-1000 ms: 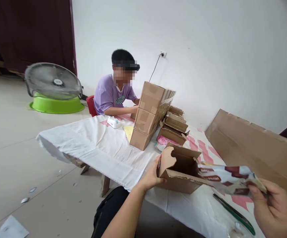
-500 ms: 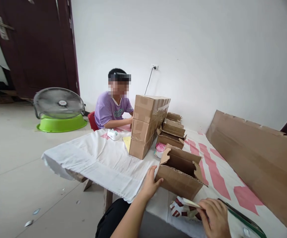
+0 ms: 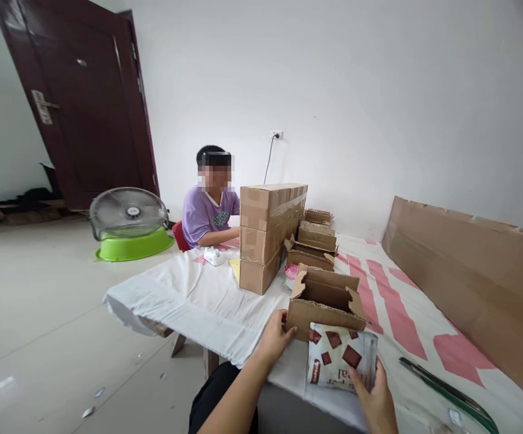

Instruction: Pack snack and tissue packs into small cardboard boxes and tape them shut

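Observation:
My left hand (image 3: 274, 337) grips the near left corner of an open cardboard box (image 3: 329, 314), thumb on the front side and fingers at the left end. Its flaps stand up and the inside is dark. My right hand (image 3: 376, 395) holds a white food packet (image 3: 331, 361) with brown squares printed on it, thumb across the front and fingers behind. The packet is upright in front of the box, hiding part of its near side. On the cloth to the right lies a long green-handled tool (image 3: 451, 395) with a dark front end.
Taped cartons (image 3: 255, 244) stand stacked behind the box, beside a row of open boxes (image 3: 311, 253) and a pink packet (image 3: 291, 274). A person (image 3: 207, 217) sits across the table. A large cardboard sheet (image 3: 464, 265) edges the right side. A fan (image 3: 130, 211) stands on the floor.
My right hand has brought the packet from the box's right end to its front and turned its printed face toward me. My left hand stays at the box corner. The view has shifted.

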`<state>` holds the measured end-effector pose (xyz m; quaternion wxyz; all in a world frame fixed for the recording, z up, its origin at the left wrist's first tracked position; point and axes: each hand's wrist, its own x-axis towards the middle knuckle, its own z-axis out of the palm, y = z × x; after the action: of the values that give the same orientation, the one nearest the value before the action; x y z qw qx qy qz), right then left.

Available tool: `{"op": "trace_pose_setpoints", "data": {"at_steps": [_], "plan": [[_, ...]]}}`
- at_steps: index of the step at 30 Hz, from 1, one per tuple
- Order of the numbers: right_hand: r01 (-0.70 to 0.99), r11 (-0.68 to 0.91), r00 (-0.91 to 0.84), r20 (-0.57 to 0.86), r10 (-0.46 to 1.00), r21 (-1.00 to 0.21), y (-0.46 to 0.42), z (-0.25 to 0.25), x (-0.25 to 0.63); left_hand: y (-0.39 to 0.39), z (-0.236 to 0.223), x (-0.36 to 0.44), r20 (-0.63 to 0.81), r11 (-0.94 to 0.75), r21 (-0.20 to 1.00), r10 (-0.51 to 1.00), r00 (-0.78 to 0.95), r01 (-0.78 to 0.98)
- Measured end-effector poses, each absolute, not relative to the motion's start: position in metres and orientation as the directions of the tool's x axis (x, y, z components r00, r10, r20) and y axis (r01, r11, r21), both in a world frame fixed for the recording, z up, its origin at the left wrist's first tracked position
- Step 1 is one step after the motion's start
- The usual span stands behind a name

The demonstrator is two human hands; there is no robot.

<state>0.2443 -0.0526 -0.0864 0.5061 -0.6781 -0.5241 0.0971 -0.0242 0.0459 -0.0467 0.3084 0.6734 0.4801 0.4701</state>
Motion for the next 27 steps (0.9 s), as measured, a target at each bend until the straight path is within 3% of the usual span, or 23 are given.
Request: {"op": "trace_pose_setpoints", "data": {"at_steps": [3,10,12,18,21,24,27], "plan": [[0.592,0.008,0.461,0.347,0.816,-0.806,-0.053,-0.083,0.243,0.043,-0.045,-0.022,0.344,-0.339,0.846,0.937,0.064,0.411],[0.555,0.051,0.428,0.338,0.838,-0.83,-0.06,-0.075,0.241,0.02,-0.036,-0.023,0.389,-0.292,0.785,0.918,-0.069,0.546],[0.536,0.04,0.42,0.307,0.854,-0.844,-0.061,-0.073,0.241,0.009,-0.031,-0.023,0.404,-0.324,0.757,0.914,-0.016,0.567],[0.55,0.045,0.37,0.292,0.882,-0.834,-0.061,-0.071,0.237,-0.017,-0.029,-0.01,0.366,-0.524,0.654,0.85,0.378,0.546],[0.574,0.118,0.307,0.347,0.886,-0.81,-0.068,-0.076,0.231,-0.031,-0.036,0.004,0.29,-0.457,0.668,0.887,0.36,0.588],[0.566,0.26,0.288,0.483,0.827,-0.782,-0.079,-0.07,0.225,-0.05,-0.027,0.017,0.317,-0.423,0.819,0.897,0.309,0.388],[0.546,0.43,0.324,0.655,0.683,-0.719,-0.081,-0.029,0.222,-0.058,0.016,0.025,0.51,-0.566,0.803,0.814,0.278,0.185]]}}
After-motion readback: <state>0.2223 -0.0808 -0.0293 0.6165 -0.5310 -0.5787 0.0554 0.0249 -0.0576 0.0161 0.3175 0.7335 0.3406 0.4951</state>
